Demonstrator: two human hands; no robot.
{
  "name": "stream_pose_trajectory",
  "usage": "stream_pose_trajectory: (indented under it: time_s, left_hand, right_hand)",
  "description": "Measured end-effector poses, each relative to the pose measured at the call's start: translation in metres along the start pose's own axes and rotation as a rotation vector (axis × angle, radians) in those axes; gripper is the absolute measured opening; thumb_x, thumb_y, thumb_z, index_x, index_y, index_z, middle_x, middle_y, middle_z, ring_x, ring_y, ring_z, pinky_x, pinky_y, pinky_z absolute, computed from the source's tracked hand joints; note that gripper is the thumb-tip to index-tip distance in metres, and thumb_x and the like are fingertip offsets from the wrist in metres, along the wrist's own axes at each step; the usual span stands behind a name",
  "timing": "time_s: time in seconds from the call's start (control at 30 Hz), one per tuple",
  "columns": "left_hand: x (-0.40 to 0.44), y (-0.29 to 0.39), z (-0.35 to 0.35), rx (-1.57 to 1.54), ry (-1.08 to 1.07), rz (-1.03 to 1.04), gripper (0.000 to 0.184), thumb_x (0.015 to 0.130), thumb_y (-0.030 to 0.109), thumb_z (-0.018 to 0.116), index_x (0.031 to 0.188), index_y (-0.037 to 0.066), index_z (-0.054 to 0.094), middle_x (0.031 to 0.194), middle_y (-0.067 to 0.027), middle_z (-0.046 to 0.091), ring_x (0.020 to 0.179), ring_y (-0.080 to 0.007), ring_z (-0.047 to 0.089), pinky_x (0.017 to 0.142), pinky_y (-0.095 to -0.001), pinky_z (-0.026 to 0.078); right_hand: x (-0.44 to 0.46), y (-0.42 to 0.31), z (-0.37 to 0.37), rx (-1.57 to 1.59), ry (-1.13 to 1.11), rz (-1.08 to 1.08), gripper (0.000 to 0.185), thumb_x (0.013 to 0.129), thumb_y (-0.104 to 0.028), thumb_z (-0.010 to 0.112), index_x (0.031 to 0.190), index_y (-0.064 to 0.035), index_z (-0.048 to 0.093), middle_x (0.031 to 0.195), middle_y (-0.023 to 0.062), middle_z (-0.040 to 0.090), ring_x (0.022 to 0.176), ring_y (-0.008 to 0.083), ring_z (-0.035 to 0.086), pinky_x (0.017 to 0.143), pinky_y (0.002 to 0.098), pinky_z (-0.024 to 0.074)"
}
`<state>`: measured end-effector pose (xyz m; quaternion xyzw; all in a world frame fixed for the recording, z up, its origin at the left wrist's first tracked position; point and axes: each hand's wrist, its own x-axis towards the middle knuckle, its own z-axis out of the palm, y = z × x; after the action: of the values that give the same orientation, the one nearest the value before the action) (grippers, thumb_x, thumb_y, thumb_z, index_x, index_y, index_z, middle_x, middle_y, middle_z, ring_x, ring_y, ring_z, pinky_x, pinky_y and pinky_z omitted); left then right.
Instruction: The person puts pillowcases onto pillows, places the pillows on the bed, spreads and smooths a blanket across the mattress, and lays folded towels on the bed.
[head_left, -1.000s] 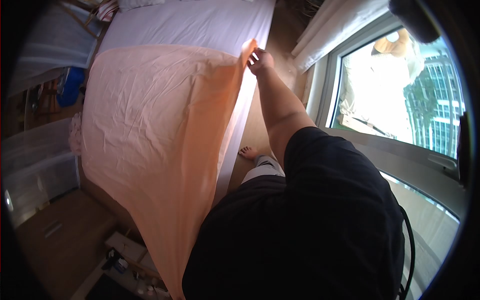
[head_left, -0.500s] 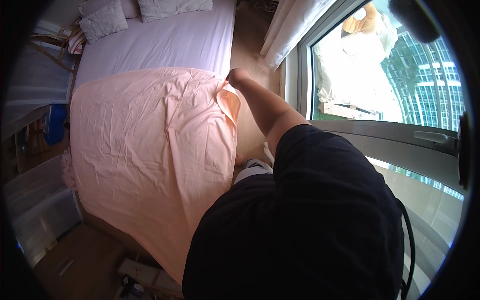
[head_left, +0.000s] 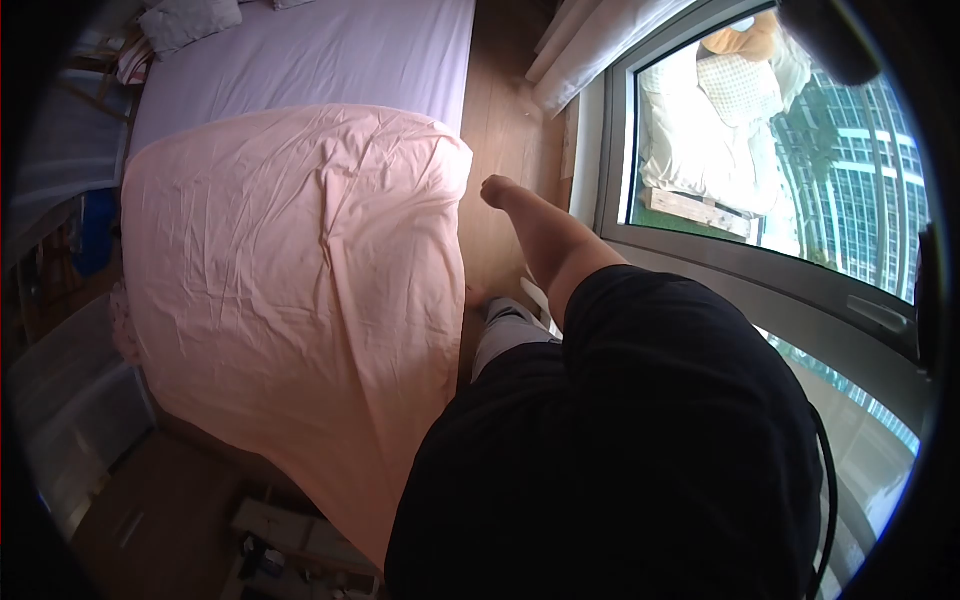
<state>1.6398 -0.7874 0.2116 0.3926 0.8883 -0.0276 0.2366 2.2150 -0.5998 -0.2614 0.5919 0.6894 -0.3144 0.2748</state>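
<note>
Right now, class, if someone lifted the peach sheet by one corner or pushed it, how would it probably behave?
The peach sheet would likely be floppy, as fine creases run all over it. It is probably light for its size, since the cloth looks thin. Pushed, it may bunch up, judging by the loose folds already there.

The cover point(head_left: 250, 260) is plain pink — the sheet point(head_left: 330, 62) pale lilac, the shirt point(head_left: 620, 450) black.
</note>
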Motion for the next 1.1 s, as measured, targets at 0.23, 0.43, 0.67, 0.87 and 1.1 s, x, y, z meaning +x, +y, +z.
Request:
stream_pose_trajectory:
  time_s: [0.23,0.43,0.67,0.87,1.1]
  left_hand:
    - [0.000,-0.002,0.031,0.043,-0.040,-0.072,0.060,0.076,0.070,0.051,0.068,0.012,0.035,0.056,-0.0026,0.035,0.052,-0.0171,0.030,0.048,-0.0329,0.025]
    - [-0.012,-0.019,0.041,-0.006,-0.030,-0.097,0.063,0.075,0.072,0.051,0.062,0.013,0.034,0.051,-0.0004,0.032,0.047,-0.0148,0.026,0.045,-0.0315,0.023]
    - [-0.031,-0.062,0.049,-0.130,0.010,-0.077,0.066,0.073,0.075,0.051,0.055,0.015,0.033,0.045,0.0021,0.029,0.043,-0.0120,0.023,0.042,-0.0299,0.020]
    - [-0.050,-0.100,0.045,-0.003,0.021,0.178,0.056,0.082,0.063,0.048,0.085,0.007,0.043,0.072,-0.0100,0.045,0.064,-0.0246,0.041,0.058,-0.0372,0.032]
    - [-0.080,-0.124,0.040,-0.499,0.019,-0.096,0.054,0.093,0.042,0.048,0.113,-0.007,0.055,0.096,-0.0184,0.061,0.089,-0.0241,0.059,0.078,-0.0356,0.046]
  right_hand:
    - [-0.034,-0.177,0.065,0.838,-0.408,-0.228,0.050,0.084,-0.045,0.057,0.119,-0.0091,0.058,0.109,0.0176,0.061,0.093,0.0322,0.060,0.077,0.0432,0.0479]
    - [-0.161,-0.356,-0.035,0.557,-0.301,-1.270,0.046,0.081,-0.036,0.063,0.119,-0.0127,0.055,0.112,0.0152,0.054,0.107,0.0330,0.053,0.089,0.0431,0.0433]
    - [-0.251,-0.452,-0.102,0.232,-0.241,-1.397,0.055,0.081,-0.037,0.062,0.128,-0.0127,0.046,0.120,0.0175,0.048,0.108,0.0342,0.053,0.089,0.0444,0.0432]
    - [-0.289,-0.503,-0.088,0.363,-0.101,-1.596,0.042,0.083,-0.024,0.056,0.122,-0.0077,0.051,0.112,0.0157,0.055,0.105,0.0329,0.056,0.084,0.0436,0.0462]
    - [-0.334,-0.532,-0.085,0.125,0.119,-1.542,0.022,0.084,-0.016,0.052,0.096,-0.0028,0.064,0.092,0.0143,0.063,0.089,0.0315,0.061,0.078,0.0413,0.0490]
